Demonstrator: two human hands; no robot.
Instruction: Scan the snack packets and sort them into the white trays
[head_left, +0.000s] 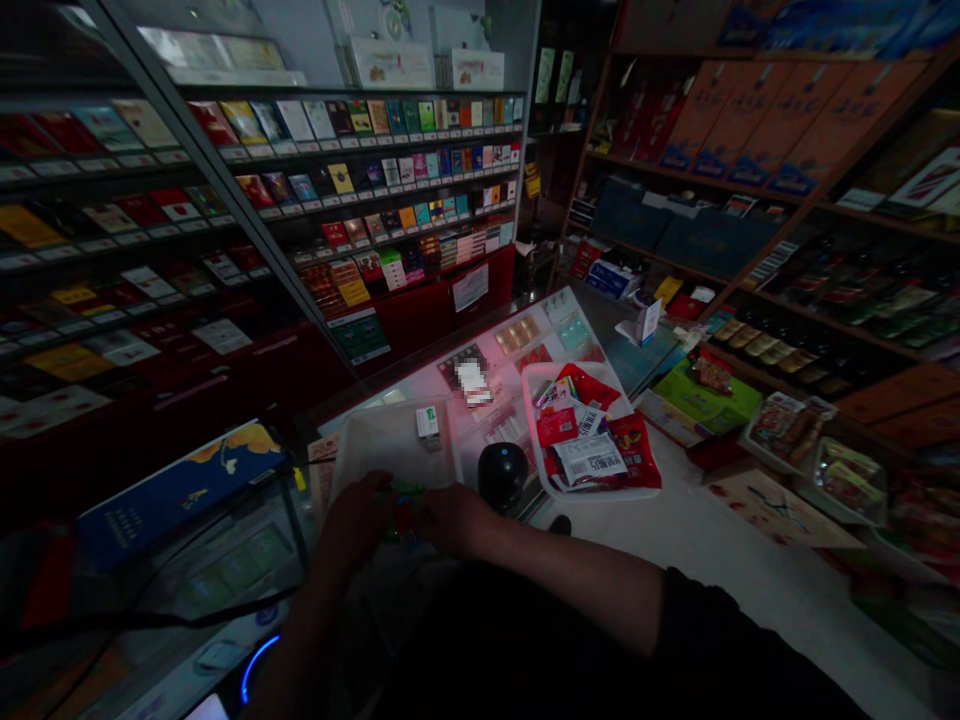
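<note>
In the head view, my left hand (365, 508) and my right hand (455, 518) meet over the near edge of a white plastic bin (375, 440). Between them is a small shiny green and red packet (405, 512), and the fingers of both hands look closed on it. Dim light hides its exact kind. Inside the bin, near its right wall, lies a small white and green box (427, 424). A round black device (502, 474) stands just right of my right hand. Beyond it, a second white bin (531, 420) holds several snack packets, red and silver.
A glass counter (487, 420) runs under both bins, with flat packs beneath its top. Shelves of cigarette packs (397, 170) stand behind it. To the left lie a blue box (180, 495) and black cables. Bottles, cartons and a green box (705, 395) fill the right side.
</note>
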